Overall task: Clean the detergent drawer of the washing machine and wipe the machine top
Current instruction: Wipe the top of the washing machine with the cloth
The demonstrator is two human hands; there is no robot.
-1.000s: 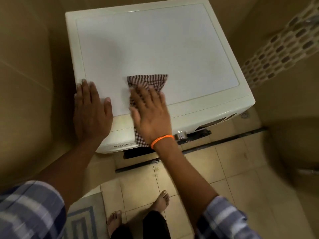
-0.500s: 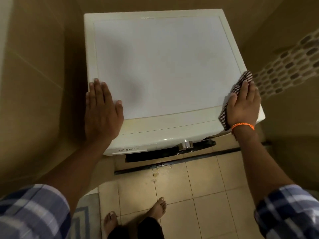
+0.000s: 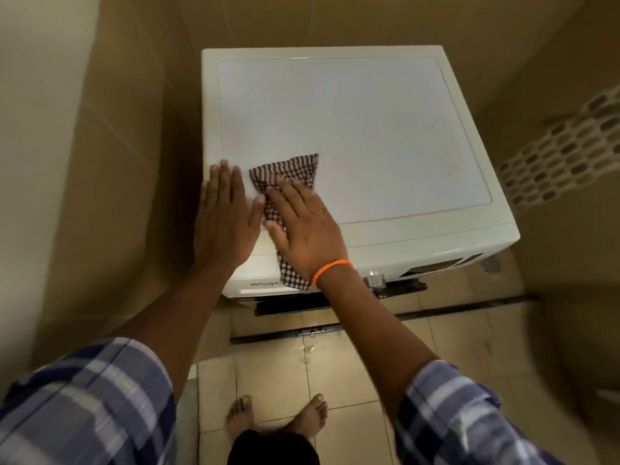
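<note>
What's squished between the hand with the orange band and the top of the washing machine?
In the head view, a checkered cloth lies under the right hand, flat on the machine top.

Dim warm indoor light, soft sheen on the washing machine top (image 3: 352, 129), faint shadows beside the hands, motion blur at right edge, wide-angle bending at corners

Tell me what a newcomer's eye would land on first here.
The checked cloth on the washing machine top, near its front left corner, pressed flat by the right hand with an orange wristband. The left hand rests flat beside it at the left edge.
</note>
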